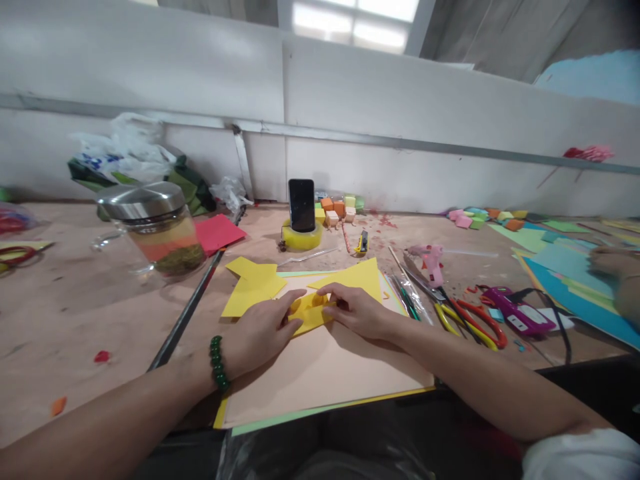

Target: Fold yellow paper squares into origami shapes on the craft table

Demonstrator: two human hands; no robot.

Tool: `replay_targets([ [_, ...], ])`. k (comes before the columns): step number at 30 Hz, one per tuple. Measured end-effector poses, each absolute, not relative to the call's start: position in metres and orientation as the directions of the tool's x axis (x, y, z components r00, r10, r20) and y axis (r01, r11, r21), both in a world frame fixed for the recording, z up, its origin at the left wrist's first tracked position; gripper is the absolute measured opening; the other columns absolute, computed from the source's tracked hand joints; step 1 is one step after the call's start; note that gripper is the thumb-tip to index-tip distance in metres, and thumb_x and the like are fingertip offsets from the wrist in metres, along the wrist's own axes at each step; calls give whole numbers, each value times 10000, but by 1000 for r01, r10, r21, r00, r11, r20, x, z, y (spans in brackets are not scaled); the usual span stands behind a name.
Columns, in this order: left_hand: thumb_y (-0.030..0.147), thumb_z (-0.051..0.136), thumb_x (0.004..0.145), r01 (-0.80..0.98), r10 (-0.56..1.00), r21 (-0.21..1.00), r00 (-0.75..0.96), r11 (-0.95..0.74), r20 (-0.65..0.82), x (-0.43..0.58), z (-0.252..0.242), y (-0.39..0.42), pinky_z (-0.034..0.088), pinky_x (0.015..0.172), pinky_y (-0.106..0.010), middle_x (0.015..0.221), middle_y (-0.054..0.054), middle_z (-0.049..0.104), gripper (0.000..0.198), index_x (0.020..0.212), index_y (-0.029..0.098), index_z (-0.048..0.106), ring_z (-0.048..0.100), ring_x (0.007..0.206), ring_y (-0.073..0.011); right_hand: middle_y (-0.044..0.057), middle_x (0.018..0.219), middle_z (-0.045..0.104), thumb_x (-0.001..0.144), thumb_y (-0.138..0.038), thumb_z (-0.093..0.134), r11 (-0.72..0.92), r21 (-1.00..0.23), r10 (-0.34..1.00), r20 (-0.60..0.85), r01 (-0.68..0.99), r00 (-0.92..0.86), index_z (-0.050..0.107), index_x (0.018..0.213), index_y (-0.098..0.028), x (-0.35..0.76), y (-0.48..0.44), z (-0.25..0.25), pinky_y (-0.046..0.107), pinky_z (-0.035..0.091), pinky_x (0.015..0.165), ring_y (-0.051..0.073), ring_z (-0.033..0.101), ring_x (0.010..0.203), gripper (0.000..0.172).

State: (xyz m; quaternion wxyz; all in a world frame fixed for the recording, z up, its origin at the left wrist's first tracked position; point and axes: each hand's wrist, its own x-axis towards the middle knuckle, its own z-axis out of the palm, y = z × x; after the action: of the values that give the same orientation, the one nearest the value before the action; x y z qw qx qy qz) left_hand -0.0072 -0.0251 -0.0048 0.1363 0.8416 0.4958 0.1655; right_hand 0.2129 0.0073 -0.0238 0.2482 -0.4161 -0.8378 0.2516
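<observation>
A small piece of folded yellow paper lies between my two hands, over the pale pink paper sheets. My left hand, with a green bead bracelet at its wrist, grips the paper's left end between thumb and fingers. At the other end my right hand pinches the paper with curled fingers. Its fingertips partly cover a raised, rounded part in the middle. Cut yellow paper pieces lie just beyond my left hand, and another yellow sheet is behind my right hand.
A glass jug stands at left near red paper. A phone leans upright in a yellow tape roll. To the right lie scissors, a pink glue gun and a purple tool. Another person's hand touches coloured paper.
</observation>
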Motion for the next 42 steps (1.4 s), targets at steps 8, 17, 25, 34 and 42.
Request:
replay_targets([
  [8,186,462,930,681,665,13,711,-732,229,-6,-6,-34,459,638,-292,822,-43,563,242,1061,240,659,532,704,-178,42,885,587,850,-143,587,776,-216,620,428,592,-658,644,945,-191,215,4,-27,256,427,656,152,532,768,121],
  [17,152,475,924,598,590,-46,799,-800,121,-3,4,-38,406,590,-283,736,-42,602,225,765,162,633,524,654,-173,55,775,601,913,-102,484,952,140,240,215,273,-947,611,773,-144,219,-3,-7,306,400,710,183,463,765,194],
  [25,127,533,829,622,626,73,778,-779,56,-13,19,-43,390,585,-293,683,-35,598,238,607,169,610,549,640,-167,42,698,593,805,-66,567,865,-19,502,86,502,-861,585,621,-159,229,1,-1,277,318,596,158,435,676,207],
  [34,233,525,848,710,750,286,659,-643,50,-7,10,-32,399,624,-276,699,-27,610,226,643,179,605,563,687,-172,17,732,609,872,-235,520,585,-332,795,50,740,-605,627,700,-163,225,-2,9,237,307,581,122,498,635,214],
  [42,300,489,920,862,879,195,476,-468,8,11,-3,-29,411,615,-292,796,-49,703,191,922,193,647,649,747,-229,39,729,615,752,-617,576,328,-191,929,-112,925,-352,588,756,-185,196,-6,14,259,226,510,163,503,599,432],
])
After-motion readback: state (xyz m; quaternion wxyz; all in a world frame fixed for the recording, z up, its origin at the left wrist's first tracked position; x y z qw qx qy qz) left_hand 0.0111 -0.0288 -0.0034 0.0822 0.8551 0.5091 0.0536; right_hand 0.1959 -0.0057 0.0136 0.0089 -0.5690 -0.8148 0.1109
